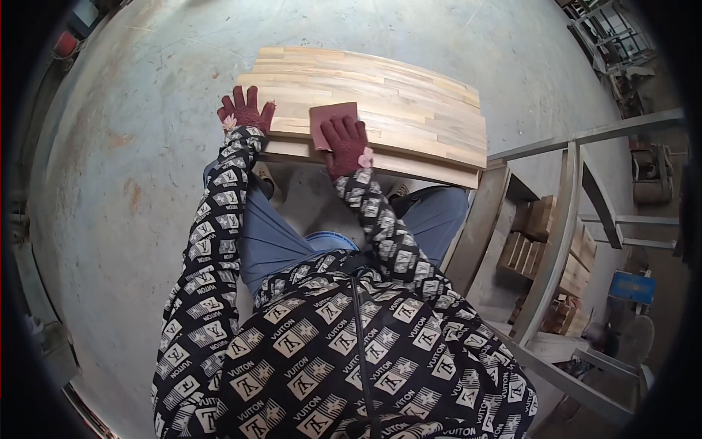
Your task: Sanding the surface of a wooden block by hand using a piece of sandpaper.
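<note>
A pale wooden panel [395, 95], built of glued strips, lies flat in front of me. My right hand [345, 146], in a maroon knitted glove, presses a reddish-brown sheet of sandpaper [322, 115] onto the panel near its front edge. The fingers lie over the sheet's lower right part, and the sheet's underside is hidden. At the panel's left end rests my left hand [247, 113], gloved the same way, with its fingers spread and nothing in them.
Below the panel's front edge shows another wooden layer [439, 170]. A blue-rimmed round seat [333, 238] is between my legs. To my right stands a metal frame [559, 241] with wood blocks [523, 252] inside it. A blue box [632, 287] sits farther right.
</note>
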